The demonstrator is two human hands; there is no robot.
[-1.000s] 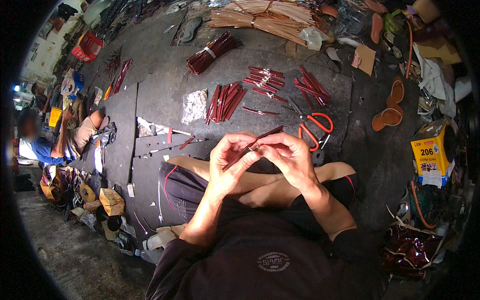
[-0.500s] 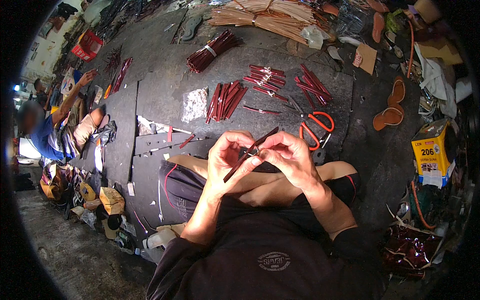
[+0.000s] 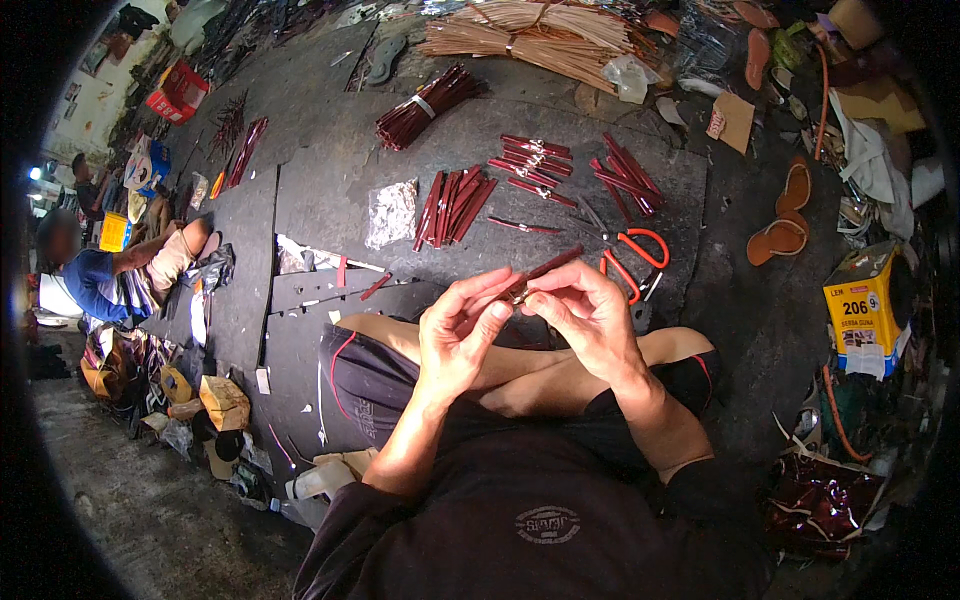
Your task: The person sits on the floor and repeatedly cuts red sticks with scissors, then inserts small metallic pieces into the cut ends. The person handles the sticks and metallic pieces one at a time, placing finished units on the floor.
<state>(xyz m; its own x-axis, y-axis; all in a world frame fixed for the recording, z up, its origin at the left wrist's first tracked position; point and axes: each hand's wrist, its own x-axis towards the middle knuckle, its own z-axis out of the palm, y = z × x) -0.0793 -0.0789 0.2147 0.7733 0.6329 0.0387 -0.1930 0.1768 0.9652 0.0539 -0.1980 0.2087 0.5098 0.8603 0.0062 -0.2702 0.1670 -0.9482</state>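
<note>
Above my crossed legs, both hands hold one narrow dark red glossy strap [image 3: 553, 262]. My left hand [image 3: 462, 335] pinches its lower part, fingers and thumb closed. My right hand [image 3: 590, 322] grips it from the other side, thumb bent in. A small shiny metal piece shows between the fingertips; its shape is too small to tell. Beyond my hands lies a single strap [image 3: 524, 227] on the dark board. Scissors [image 3: 640, 250] with orange handles lie just past my right hand. Further off is a row of straps with metal buckles [image 3: 536, 155].
Loose red straps [image 3: 455, 208] lie beside a clear packet [image 3: 391, 213] of small shiny pieces. Behind them are a tied strap bundle [image 3: 428, 107] and pale strips [image 3: 530, 42]. Sandals [image 3: 780, 236] and a yellow container [image 3: 860, 312] stand right. A person [image 3: 110, 270] sits left.
The strap between my hands has swung to a flatter angle, and my fingers have closed further over its lower part. The person at left has lowered a raised arm.
</note>
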